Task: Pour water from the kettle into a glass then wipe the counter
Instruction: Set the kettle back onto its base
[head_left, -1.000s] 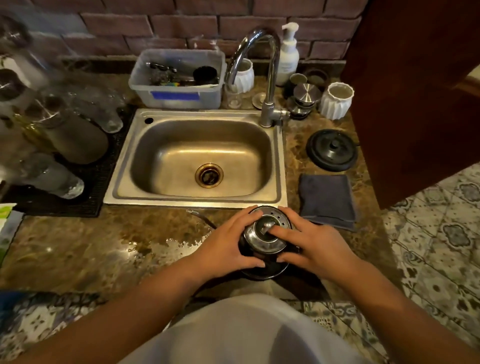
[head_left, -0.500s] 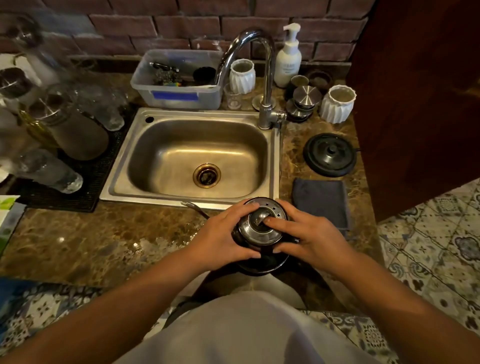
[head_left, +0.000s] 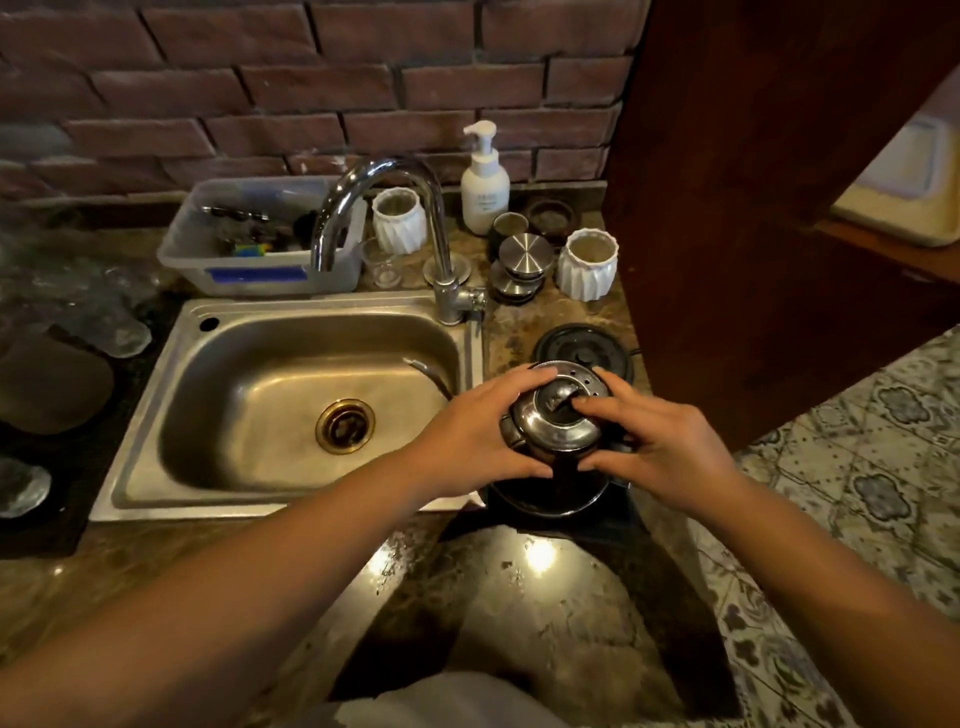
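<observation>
A dark kettle (head_left: 556, 434) with a shiny steel lid sits between both my hands, just right of the sink's front corner. My left hand (head_left: 467, 441) wraps its left side. My right hand (head_left: 657, 449) grips the right side, with the forefinger lying across the lid's knob. The thin curved spout (head_left: 431, 375) points left over the sink basin. A dark cloth (head_left: 615, 512) lies under the kettle, mostly hidden. The round black kettle base (head_left: 582, 345) lies just behind. A small clear glass (head_left: 382, 265) stands behind the tap. A wet patch (head_left: 395, 564) glistens on the counter near me.
The steel sink (head_left: 291, 499) fills the middle, with the tap (head_left: 441, 260) at its back right. A plastic tub (head_left: 249, 270), two white ribbed cups (head_left: 587, 270), a soap pump (head_left: 485, 187) and steel lids crowd the back. Glassware lies on a mat at left. A wooden panel (head_left: 753, 208) stands at right.
Both hands have carried the kettle away from the counter's front edge, back and to the right, over the dark cloth and close to the black base. The grip has stayed the same.
</observation>
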